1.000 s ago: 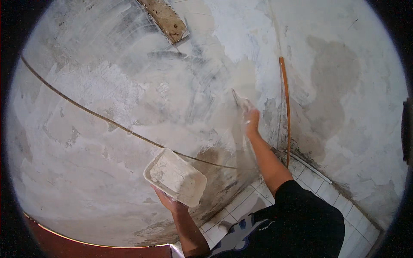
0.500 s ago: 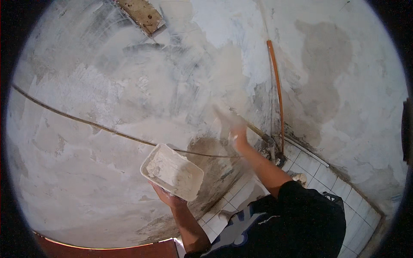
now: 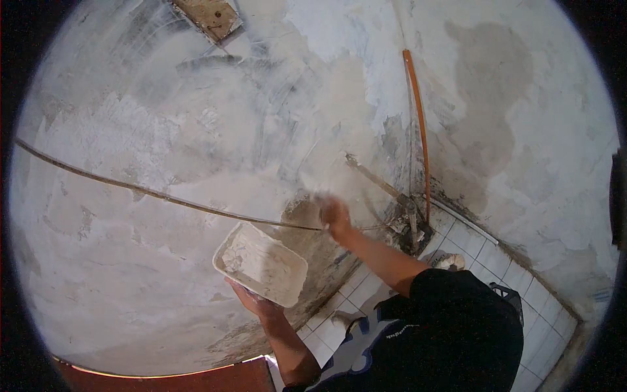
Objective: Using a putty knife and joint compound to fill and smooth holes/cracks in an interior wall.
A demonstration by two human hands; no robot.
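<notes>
My left hand (image 3: 258, 302) grips the underside and near edge of a white rectangular plastic tub (image 3: 285, 276). Inside the tub lies pale, thick wall filler (image 3: 243, 251), heaped toward its left end. My right hand (image 3: 334, 217) is up close to the plaster wall (image 3: 215, 130), to the right of the tub and above it. Its fingers look closed, but motion smears them. A pale blur sticks out at the fingertips, and what is held there cannot be made out. Wet, smeared filler covers much of the wall beyond this hand.
A thin cable or pipe (image 3: 163, 196) crosses the wall. In the corner rises an orange pipe (image 3: 418, 111), near a slanting pipe with fittings (image 3: 379, 181). White tiles (image 3: 496, 259) cover the floor. A broken brown board (image 3: 212, 19) hangs at the top, and a reddish-brown surface (image 3: 170, 383) lies low left.
My right hand has swept left and slightly down across the wall, toward the tub. The left hand and tub have hardly moved. The view has shifted slightly.
</notes>
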